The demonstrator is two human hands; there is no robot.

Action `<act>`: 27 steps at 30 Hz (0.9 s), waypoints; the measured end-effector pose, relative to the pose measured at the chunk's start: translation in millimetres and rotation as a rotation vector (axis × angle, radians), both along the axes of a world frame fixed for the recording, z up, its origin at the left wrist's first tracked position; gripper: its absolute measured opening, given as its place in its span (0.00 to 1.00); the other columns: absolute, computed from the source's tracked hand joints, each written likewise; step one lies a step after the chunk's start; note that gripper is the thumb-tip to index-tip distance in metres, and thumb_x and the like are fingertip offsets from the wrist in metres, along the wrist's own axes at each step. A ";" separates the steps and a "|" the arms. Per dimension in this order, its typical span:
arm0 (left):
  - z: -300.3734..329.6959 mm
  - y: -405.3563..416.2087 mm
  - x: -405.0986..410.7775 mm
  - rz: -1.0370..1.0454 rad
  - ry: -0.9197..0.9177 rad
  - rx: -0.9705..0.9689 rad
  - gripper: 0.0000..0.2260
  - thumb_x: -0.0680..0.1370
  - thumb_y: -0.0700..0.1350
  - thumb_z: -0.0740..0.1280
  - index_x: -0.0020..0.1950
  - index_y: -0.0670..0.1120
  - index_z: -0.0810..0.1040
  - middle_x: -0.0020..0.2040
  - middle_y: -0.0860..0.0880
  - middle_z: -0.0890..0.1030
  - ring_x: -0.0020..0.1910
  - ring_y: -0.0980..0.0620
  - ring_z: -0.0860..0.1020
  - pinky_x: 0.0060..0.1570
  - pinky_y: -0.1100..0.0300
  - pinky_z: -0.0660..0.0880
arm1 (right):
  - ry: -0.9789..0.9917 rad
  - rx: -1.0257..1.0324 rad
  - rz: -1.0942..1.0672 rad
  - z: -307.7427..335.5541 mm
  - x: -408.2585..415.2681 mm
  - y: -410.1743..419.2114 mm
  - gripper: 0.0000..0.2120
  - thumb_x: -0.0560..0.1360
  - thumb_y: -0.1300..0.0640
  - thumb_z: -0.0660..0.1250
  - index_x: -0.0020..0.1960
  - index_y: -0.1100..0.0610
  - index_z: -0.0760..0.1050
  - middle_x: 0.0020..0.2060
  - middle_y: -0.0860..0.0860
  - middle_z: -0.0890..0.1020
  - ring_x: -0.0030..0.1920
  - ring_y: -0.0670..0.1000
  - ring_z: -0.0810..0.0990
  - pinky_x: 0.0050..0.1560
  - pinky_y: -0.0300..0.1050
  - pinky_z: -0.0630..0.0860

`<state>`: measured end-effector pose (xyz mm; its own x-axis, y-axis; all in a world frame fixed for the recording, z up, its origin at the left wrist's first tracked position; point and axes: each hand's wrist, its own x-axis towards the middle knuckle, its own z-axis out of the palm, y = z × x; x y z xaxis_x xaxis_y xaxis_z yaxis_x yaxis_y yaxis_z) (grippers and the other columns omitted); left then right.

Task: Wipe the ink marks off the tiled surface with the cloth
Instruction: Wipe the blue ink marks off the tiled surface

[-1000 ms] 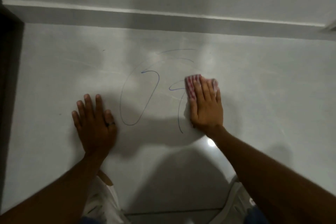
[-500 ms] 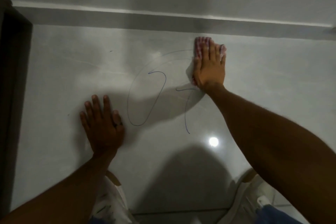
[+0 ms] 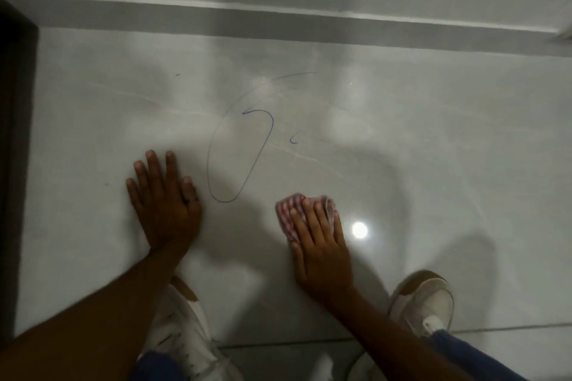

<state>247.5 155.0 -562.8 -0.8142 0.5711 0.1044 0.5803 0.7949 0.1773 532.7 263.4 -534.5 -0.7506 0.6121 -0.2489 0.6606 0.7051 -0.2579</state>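
Observation:
A glossy pale grey tiled floor (image 3: 433, 148) carries blue ink marks: a long loop (image 3: 216, 145) with a hooked top, a faint arc (image 3: 278, 77) above it, and a small curl (image 3: 292, 140) to its right. My right hand (image 3: 318, 241) presses flat on a red-and-white checked cloth (image 3: 286, 210), which sticks out past the fingertips, below and right of the loop. My left hand (image 3: 164, 204) lies flat on the tile with fingers spread, just left of the loop's lower end, holding nothing.
A grey skirting strip (image 3: 278, 25) and white wall run along the far edge. A dark door frame (image 3: 15, 133) stands at the left. My white shoes (image 3: 424, 303) rest near the tile joint at the bottom. A lamp reflection (image 3: 359, 229) shines beside my right hand.
My right hand swept the cloth up toward the wall, then down toward me. The right-hand stroke of ink is gone except for a small curl. My left hand stayed put.

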 end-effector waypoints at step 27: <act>3.0 2.7 -0.8 0.009 0.014 -0.029 0.26 0.88 0.52 0.55 0.86 0.47 0.65 0.86 0.39 0.64 0.85 0.34 0.62 0.84 0.35 0.57 | 0.005 0.064 -0.152 13.1 -189.9 228.4 0.31 0.88 0.45 0.46 0.89 0.51 0.47 0.90 0.55 0.51 0.90 0.61 0.46 0.90 0.64 0.44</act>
<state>246.7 157.7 -559.8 -0.8181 0.5664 0.0992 0.5751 0.8049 0.1465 342.7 491.8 -521.4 -0.6494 0.7331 -0.2022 0.7596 0.6126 -0.2186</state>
